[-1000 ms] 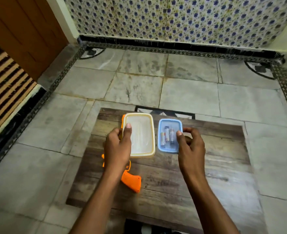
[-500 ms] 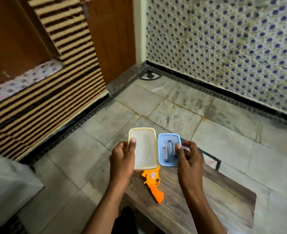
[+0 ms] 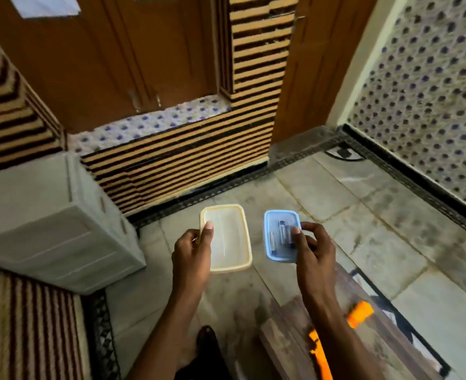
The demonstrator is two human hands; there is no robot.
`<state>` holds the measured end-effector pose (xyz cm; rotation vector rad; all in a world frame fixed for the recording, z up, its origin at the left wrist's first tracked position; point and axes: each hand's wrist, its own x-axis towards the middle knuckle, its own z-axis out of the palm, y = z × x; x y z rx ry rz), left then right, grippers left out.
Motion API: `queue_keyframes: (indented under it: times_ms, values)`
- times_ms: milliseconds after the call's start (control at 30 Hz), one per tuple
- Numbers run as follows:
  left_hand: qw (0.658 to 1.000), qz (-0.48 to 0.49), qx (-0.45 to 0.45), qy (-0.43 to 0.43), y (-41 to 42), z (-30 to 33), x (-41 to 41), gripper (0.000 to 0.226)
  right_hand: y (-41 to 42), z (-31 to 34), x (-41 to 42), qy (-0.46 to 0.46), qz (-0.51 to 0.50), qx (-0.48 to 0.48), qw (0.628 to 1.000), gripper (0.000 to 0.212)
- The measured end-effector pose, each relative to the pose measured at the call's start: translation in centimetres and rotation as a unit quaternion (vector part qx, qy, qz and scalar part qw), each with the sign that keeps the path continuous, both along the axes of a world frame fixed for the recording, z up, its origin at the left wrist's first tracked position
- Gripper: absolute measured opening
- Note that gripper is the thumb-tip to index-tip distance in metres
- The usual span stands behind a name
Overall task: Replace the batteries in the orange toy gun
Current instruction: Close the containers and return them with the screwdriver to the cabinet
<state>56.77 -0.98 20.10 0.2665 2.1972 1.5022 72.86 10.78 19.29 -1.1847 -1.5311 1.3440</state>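
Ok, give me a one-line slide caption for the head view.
Left hand holds the yellow box, right hand the blue battery box; orange toy gun lies on the wooden table.

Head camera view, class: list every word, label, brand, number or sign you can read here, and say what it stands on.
None can be read.
Batteries in the blue box: any labels too blurred to read.
Yellow-rimmed box: no print shows.
Orange toy gun: no marking shows.
White drawer unit: no label shows.
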Motion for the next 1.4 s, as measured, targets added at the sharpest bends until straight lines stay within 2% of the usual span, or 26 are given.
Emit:
queue_keyframes:
  times_ms: [233, 400, 667, 833, 967, 1067, 1267, 1400]
  values:
    - [0.998, 0.064, 0.005, 0.0, -1.6, 1.7, -13.5, 0.025, 1.2, 1.1, -15.4, 0.02, 0.084, -0.02, 0.996, 0.013]
    - [0.99, 0.132, 0.027, -0.031, -1.3, 1.8, -20.4, 0.028, 3.2, 0.8, -24.9, 0.024, 0.156, -0.029, 0.987, 0.014]
    - [0.957, 0.283, 0.04, -0.043, 0.7, -0.6, -31.7, 0.023, 7.6, -0.6, -41.2, 0.041, 0.281, -0.01, 0.959, 0.013]
    - [0.907, 0.411, 0.067, -0.054, 1.8, -1.3, -38.4, 0.02, 9.6, -0.9, -51.6, 0.024, 0.394, -0.012, 0.919, 0.009]
    - [0.856, 0.508, 0.071, -0.061, 1.3, -3.5, -43.1, 0.03, 9.7, -1.6, -60.1, -0.006, 0.481, -0.007, 0.877, 0.009]
    - [0.832, 0.544, 0.072, -0.08, 0.2, -4.8, -45.8, 0.038, 8.6, -2.7, -65.7, -0.031, 0.532, 0.004, 0.846, 0.01]
    - [0.784, 0.609, 0.079, -0.09, -3.8, -8.7, -52.0, 0.04, 4.4, -6.1, -76.3, -0.075, 0.618, 0.089, 0.778, 0.007]
    - [0.764, 0.635, 0.065, -0.1, -5.7, -10.6, -56.4, 0.039, 1.4, -7.3, -81.5, -0.106, 0.65, 0.139, 0.74, 0.014]
